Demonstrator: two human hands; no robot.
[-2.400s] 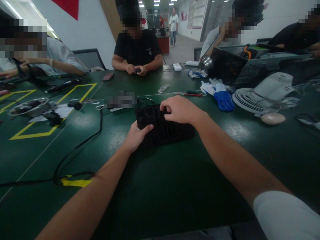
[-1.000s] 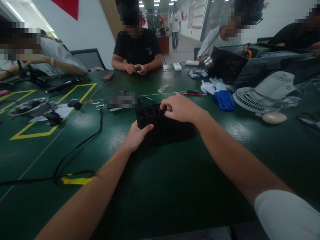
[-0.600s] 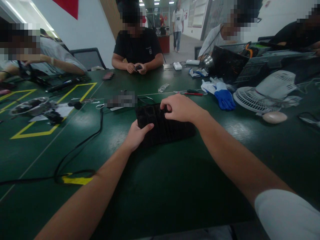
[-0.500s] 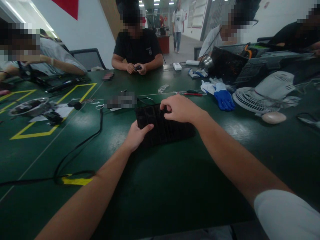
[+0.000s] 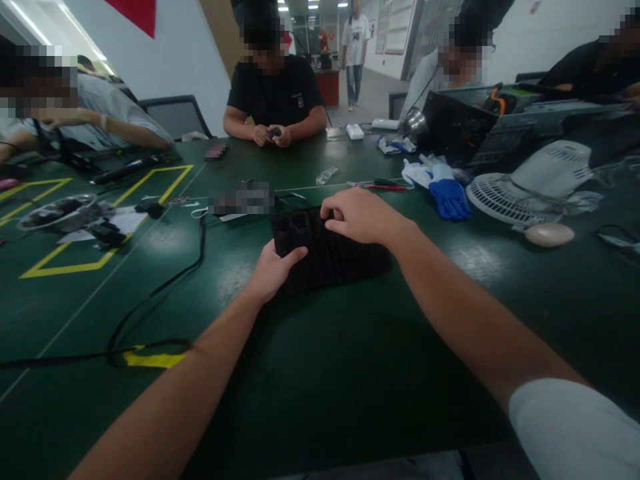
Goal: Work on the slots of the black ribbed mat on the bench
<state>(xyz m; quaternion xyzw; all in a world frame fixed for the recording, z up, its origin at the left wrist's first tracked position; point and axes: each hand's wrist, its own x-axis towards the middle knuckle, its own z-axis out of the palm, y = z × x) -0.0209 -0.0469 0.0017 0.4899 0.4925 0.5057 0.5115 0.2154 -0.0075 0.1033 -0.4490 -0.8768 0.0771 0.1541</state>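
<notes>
A black tray point(image 5: 320, 257) with rows of small compartments lies flat on the dark green table point(image 5: 350, 373) in front of me. My left hand point(image 5: 273, 270) grips its near left edge, thumb on top. My right hand point(image 5: 357, 215) rests on the tray's far side, fingertips pinched together over a compartment; whether they hold a small part is hidden.
A black cable point(image 5: 150, 300) with yellow tape loops at my left. Blue and white gloves point(image 5: 443, 190), a white fan point(image 5: 530, 187), a red screwdriver point(image 5: 383, 188) and dark equipment point(image 5: 480, 130) lie to the right. Several people sit around the table; one opposite handles a small object.
Both my hands stay almost still on the tray. A person in the far corridor has walked closer.
</notes>
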